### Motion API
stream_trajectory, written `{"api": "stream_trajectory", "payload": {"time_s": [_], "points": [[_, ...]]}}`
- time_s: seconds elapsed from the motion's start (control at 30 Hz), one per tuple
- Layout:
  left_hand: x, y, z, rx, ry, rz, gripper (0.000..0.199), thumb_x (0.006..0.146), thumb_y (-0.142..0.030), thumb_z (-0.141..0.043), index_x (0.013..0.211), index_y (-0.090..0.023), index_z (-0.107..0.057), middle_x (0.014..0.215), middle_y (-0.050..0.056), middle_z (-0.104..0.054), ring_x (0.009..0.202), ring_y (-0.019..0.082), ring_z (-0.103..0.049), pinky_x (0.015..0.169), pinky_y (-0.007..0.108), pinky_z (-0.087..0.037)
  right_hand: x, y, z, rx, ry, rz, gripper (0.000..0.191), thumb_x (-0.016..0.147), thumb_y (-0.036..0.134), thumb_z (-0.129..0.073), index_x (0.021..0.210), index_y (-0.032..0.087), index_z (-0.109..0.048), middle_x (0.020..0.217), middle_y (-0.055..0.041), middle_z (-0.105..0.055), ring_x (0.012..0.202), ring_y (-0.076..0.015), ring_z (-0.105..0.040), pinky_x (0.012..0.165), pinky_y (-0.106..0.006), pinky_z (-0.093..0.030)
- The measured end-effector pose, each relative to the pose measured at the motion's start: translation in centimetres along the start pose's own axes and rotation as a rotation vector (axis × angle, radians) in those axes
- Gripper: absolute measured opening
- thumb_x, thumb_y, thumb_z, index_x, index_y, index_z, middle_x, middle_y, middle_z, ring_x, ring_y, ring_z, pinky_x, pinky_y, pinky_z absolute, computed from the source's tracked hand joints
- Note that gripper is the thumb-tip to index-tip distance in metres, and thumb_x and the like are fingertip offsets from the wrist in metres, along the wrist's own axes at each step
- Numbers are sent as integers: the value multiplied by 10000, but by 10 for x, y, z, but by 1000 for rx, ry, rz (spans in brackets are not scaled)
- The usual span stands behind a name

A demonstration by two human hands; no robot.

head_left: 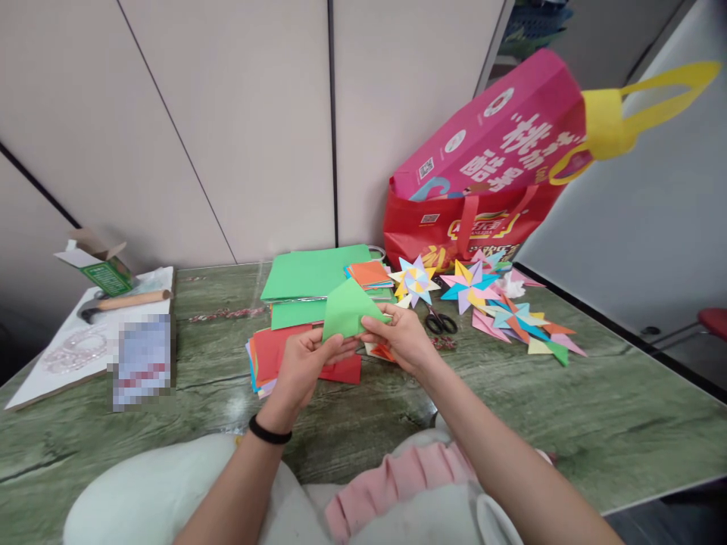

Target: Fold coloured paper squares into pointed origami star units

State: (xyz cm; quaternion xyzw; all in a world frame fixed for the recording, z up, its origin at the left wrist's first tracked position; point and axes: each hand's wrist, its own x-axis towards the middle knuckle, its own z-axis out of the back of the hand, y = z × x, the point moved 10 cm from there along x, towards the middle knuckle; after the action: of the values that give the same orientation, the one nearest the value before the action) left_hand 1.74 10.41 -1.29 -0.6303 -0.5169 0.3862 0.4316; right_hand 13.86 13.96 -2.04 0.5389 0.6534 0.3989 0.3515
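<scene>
Between my two hands, raised above the table, is a green sheet of origami paper (351, 306), partly folded with a slanted edge at its upper right. My left hand (307, 359) pinches its lower left part, thumb on top. At the lower right corner my right hand (397, 337) grips the paper between thumb and fingers. Below them lies a fanned stack of coloured paper (273, 352) with red on top. Behind it are larger green sheets (312, 272) and a pile of small squares (369, 274), orange uppermost.
Right of my hands lie black scissors (441, 322), folded paper stars (470, 286) and loose folded pieces (522, 322). A red bag (420, 227) holding a pink package (511, 136) stands behind. On the left, a hammer (125, 301) and an opened box (105, 272) rest on a white board (57, 371).
</scene>
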Motion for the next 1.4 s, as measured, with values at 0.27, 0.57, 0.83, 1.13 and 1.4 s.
{"api": "stream_trajectory", "payload": {"time_s": [0.27, 0.57, 0.83, 1.13, 1.4], "points": [[0, -5, 10, 13, -97, -37, 289, 599, -280, -754, 792, -83, -667, 740, 95, -730, 809, 263, -682, 802, 385, -526, 3, 29, 36, -159, -219, 188, 434, 491, 278, -802, 848, 139, -599, 622, -12, -692, 523, -151, -653, 554, -261, -561], [3, -9, 13, 31, -122, -121, 259, 622, -304, -736, 772, -103, -672, 733, 75, -727, 748, 239, -686, 772, 379, -529, -1, -4, -11, -76, 64, 88, 486, 509, 232, -785, 948, 173, -586, 795, -34, -710, 720, -185, -668, 686, -313, -538], [2, -13, 5, 232, -98, -148, 256, 625, -338, -713, 763, -123, -711, 736, 60, -725, 721, 224, -667, 741, 355, -519, -4, -13, -16, -72, 21, 89, 378, 509, 239, -762, 855, 156, -635, 834, -69, -715, 757, -238, -668, 700, -369, -550], [2, -12, 2, 140, -89, -141, 245, 628, -324, -717, 760, -119, -700, 718, 54, -727, 755, 232, -674, 815, 389, -502, -5, -12, -12, -35, -4, 74, 233, 539, 229, -724, 742, 158, -634, 672, -31, -704, 585, -186, -652, 650, -341, -553], [1, -11, 1, 96, -81, -90, 307, 606, -360, -734, 786, -114, -694, 735, 70, -730, 804, 263, -676, 809, 408, -509, -2, -12, -2, -90, -62, 63, 166, 542, 232, -707, 677, 160, -641, 619, -14, -690, 532, -154, -626, 581, -286, -536]]}}
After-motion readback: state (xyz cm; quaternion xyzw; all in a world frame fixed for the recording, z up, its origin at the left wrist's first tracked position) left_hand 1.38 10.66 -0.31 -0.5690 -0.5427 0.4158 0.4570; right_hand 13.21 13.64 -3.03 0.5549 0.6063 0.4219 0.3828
